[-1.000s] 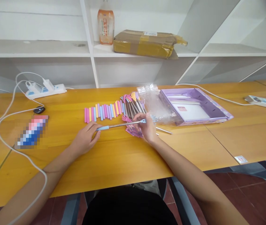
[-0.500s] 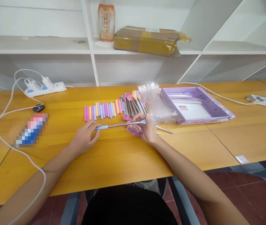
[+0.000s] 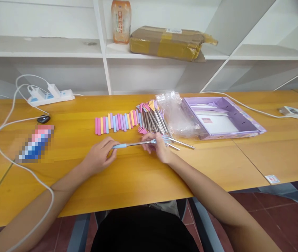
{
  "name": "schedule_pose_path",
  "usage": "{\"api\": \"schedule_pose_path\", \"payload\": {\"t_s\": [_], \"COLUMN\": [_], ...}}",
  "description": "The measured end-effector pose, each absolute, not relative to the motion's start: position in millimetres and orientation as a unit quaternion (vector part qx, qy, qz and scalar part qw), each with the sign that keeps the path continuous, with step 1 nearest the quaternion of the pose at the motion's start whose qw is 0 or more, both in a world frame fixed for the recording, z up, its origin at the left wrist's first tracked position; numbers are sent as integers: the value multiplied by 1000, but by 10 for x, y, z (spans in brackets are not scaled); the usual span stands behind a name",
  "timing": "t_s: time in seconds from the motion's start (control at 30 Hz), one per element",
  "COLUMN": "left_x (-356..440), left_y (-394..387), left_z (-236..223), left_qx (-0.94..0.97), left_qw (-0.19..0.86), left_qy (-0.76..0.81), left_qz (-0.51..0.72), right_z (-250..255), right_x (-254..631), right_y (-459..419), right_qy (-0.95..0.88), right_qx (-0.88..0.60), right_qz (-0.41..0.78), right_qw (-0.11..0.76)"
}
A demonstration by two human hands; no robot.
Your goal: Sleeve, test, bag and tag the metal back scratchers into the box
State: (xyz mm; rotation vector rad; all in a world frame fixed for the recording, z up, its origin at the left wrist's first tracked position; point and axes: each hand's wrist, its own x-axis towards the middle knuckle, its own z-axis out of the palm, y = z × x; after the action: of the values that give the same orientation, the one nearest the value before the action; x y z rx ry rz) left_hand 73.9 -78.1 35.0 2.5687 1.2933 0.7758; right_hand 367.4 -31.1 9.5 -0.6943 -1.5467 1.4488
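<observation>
My left hand (image 3: 99,157) pinches the blue grip end of a telescopic back scratcher (image 3: 135,144) that lies level just above the yellow table (image 3: 127,175). My right hand (image 3: 158,148) is closed on the same scratcher near its blue claw head. Behind it lies a row of pastel grip sleeves (image 3: 116,123) in pink, yellow, blue and purple. A bundle of metal scratchers with coloured claw heads (image 3: 152,117) rests just right of that row. Flat pink pieces show under my right hand.
Crinkled clear plastic bags (image 3: 175,113) lie beside an open purple box (image 3: 243,120). A white power strip (image 3: 50,98) and its cable (image 3: 7,154) run along the left; a second strip (image 3: 297,113) sits at the right. On the white shelf stand a bottle (image 3: 121,21) and a taped parcel (image 3: 170,42).
The scratcher between my hands has become shorter: my left hand slid right and my right hand slid left, and the claw head now sits closer to the grip.
</observation>
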Motion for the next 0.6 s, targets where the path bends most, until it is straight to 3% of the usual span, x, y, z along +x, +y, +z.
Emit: {"api": "schedule_pose_path", "payload": {"t_s": [0.6], "left_x": [831], "left_y": [-859], "left_z": [353], "left_qx": [865], "left_qw": [84], "left_qy": [405], "left_qz": [284], "right_z": [78], "right_x": [3490], "right_y": [-513], "right_qy": [-656], "right_qx": [-248], "right_qz": [591], "right_qw": [398]}}
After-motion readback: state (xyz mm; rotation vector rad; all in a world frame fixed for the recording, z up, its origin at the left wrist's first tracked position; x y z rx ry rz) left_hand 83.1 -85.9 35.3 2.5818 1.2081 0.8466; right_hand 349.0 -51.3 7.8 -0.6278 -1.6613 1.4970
